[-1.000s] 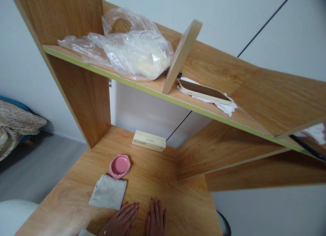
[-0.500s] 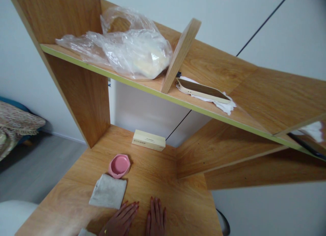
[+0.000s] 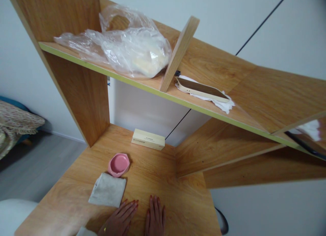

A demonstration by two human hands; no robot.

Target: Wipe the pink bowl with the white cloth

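Observation:
My left hand (image 3: 119,219) lies flat on the wooden desktop (image 3: 178,209), fingers stretched out and pointing up to the right. Close to its fingertips is a folded grey cloth (image 3: 108,190). To the right, my right hand (image 3: 156,217) also rests flat with its fingers straight, and nothing is in it. A gap of bare wood separates the two hands. Just beyond the cloth stands a pink angular dish (image 3: 119,164), its near edge at the cloth's far edge. A long cream box (image 3: 148,139) sits at the back of the desk.
Above the desk runs a wooden shelf with a pale green edge (image 3: 137,87). It carries a clear plastic bag (image 3: 142,52), an upright divider (image 3: 180,54) and a phone (image 3: 202,89) on white tissue. A patterned cloth (image 3: 19,120) drapes over furniture at far left.
Both hands stay flat in the same places. The whole view has shifted very slightly; no object has visibly moved.

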